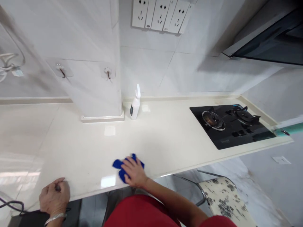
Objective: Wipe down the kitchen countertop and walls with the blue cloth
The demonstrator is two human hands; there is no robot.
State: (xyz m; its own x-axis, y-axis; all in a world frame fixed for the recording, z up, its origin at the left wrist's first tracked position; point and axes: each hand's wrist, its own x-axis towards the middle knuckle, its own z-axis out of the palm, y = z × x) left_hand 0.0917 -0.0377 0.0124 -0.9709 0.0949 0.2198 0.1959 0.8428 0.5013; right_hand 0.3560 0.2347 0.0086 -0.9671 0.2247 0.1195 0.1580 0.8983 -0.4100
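Observation:
My right hand presses a crumpled blue cloth onto the pale, glossy countertop, close to its front edge. Parts of the cloth stick out to the left of and above my fingers. On the left, my left hand rests at the counter's front edge with its fingers curled in. A small dark spot shows between thumb and fingers; whether it is an object or shadow I cannot tell. Behind the cloth, near the wall, a white spray bottle with a dark label stands upright.
A black two-burner gas hob is set into the counter's right end, below a range hood. A wall pillar juts out beside the bottle. A chair stands under the front edge. Black cable lies at lower left.

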